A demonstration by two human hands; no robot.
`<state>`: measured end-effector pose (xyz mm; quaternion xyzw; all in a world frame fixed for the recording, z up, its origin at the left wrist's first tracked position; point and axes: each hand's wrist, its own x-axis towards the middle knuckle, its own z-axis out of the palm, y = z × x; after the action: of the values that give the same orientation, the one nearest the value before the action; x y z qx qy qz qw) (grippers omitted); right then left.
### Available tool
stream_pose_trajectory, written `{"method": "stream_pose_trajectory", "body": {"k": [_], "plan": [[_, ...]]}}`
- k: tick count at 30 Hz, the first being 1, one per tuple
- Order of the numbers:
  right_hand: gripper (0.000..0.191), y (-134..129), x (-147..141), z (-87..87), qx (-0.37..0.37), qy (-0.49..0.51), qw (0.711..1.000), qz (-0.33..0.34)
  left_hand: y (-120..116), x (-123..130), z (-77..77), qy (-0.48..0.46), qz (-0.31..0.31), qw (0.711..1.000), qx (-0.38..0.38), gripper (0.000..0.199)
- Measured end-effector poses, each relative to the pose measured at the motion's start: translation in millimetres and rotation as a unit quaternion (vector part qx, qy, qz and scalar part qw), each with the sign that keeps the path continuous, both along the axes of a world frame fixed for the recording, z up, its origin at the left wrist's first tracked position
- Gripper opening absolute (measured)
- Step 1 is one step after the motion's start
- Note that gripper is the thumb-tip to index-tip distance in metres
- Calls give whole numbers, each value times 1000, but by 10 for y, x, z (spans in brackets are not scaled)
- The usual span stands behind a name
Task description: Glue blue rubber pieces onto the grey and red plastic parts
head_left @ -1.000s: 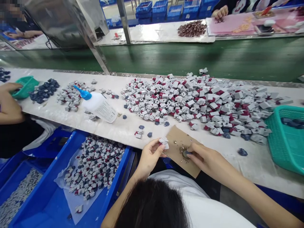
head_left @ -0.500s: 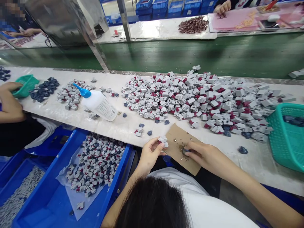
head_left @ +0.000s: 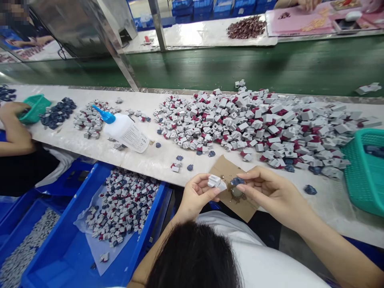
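Between thumb and fingers, my left hand [head_left: 198,196] grips a light grey plastic piece [head_left: 216,182]. My right hand [head_left: 264,188] pinches a small dark blue plastic piece [head_left: 237,181] a short gap to the right of it. Both pieces are held over a brown cardboard sheet [head_left: 247,210] at the table's front edge. On the cardboard lies a wet, shiny patch of what looks like glue [head_left: 237,193]. Beyond my hands spreads a large heap of grey and dark red plastic pieces [head_left: 228,120]. A few dark blue pieces [head_left: 190,167] lie loose on the tabletop.
A white bottle with a blue nozzle [head_left: 127,132] lies tilted at left. A green basket [head_left: 363,176] stands at right. Below the table, a blue bin [head_left: 69,244] holds many assembled pieces. Behind runs a green conveyor belt [head_left: 192,70]. A co-worker's arm [head_left: 15,132] reaches in at left.
My right hand has lifted the dark blue piece off the glue patch, towards my left hand. My left hand has moved slightly right and turned the grey piece.
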<state>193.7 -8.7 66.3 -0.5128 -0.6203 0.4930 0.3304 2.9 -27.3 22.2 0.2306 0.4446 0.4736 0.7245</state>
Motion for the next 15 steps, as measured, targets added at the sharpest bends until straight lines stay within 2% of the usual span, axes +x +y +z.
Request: {"method": "stream_pose_trajectory", "body": {"k": [3,9,15], "plan": [[39,-4,-66,50,-3,-4,1000,12,-12,18,1,-8,-7,1000,21,41],[35,4,-70,22,25,-23,999,39,-5,28,44,0,-11,999,35,42],[25,67,-21,100,58,-52,986,150,-23,1,68,88,-40,991,95,41]]}}
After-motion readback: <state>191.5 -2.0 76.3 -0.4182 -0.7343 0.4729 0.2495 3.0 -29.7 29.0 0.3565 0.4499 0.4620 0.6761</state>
